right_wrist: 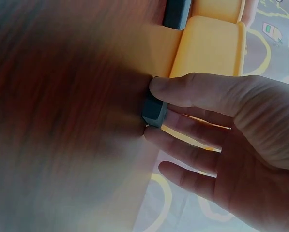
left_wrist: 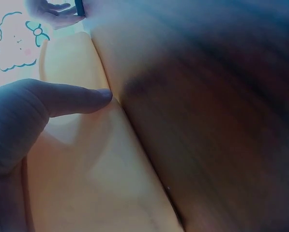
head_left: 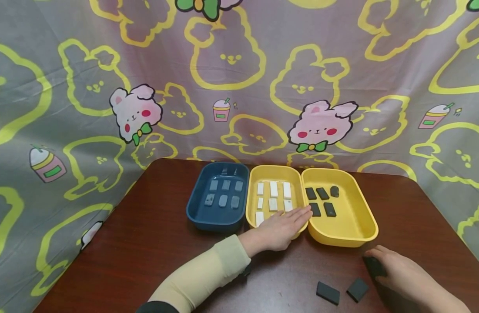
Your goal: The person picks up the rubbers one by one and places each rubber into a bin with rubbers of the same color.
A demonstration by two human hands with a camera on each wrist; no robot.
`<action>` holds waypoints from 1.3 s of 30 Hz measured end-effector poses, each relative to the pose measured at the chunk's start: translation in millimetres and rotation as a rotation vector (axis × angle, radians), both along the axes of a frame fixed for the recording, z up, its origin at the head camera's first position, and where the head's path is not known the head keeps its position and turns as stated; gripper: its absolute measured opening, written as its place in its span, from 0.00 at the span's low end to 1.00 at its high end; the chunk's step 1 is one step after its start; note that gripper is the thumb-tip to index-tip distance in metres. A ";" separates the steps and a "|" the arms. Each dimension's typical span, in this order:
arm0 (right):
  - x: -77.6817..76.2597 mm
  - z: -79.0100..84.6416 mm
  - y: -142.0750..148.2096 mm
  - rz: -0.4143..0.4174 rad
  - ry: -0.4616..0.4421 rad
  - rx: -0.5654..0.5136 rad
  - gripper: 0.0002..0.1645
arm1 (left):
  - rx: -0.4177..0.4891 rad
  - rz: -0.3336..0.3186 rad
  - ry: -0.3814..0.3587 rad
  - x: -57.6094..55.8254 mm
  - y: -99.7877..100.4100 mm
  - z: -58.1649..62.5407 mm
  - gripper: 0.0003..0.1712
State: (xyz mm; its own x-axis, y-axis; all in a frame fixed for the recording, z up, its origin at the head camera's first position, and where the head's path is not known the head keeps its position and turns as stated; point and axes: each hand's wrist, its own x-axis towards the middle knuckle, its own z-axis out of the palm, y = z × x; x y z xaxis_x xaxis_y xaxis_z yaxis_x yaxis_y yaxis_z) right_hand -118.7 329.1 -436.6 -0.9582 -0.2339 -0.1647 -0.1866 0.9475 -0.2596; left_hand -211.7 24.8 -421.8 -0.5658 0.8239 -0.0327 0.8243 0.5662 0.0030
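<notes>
My left hand (head_left: 280,228) lies with straight fingers across the near right corner of the middle yellow tray (head_left: 276,168), hiding part of it. In the left wrist view its thumb (left_wrist: 76,99) reaches along the outer wall of a yellow tray (left_wrist: 100,159). To the right, my right hand (head_left: 403,271) pinches a small black block (right_wrist: 155,110) between thumb and fingers, low at the table. Two more black blocks (head_left: 328,292) (head_left: 357,290) lie on the table left of this hand.
The right yellow tray (head_left: 362,221) holds several black pieces (head_left: 330,209). Several white pieces (head_left: 273,189) sit in the middle tray. Beside it, a blue tray (head_left: 196,219) holds several grey pieces (head_left: 222,201). A patterned curtain (head_left: 239,78) hangs behind the brown table (head_left: 145,217).
</notes>
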 end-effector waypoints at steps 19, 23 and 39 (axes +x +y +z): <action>-1.5 14.7 10.9 -0.003 0.034 0.007 0.29 | -0.003 -0.016 0.044 0.1 0.2 -1.6 0.37; -6.3 25.7 20.6 0.008 0.099 0.031 0.30 | -0.001 -0.015 0.036 0.6 0.0 -0.8 0.37; -34.0 73.2 29.7 0.018 0.309 0.093 0.32 | -0.001 -0.007 0.025 -0.8 0.6 -2.0 0.39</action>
State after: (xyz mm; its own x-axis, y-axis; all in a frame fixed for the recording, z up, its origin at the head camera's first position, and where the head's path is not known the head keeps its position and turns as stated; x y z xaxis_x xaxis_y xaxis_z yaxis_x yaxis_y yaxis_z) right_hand -152.7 358.9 -363.3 -0.9621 -0.2486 0.1123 -0.2599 0.9604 -0.1007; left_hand -212.5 25.4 -423.8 -0.5605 0.8279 -0.0189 0.8281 0.5603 -0.0184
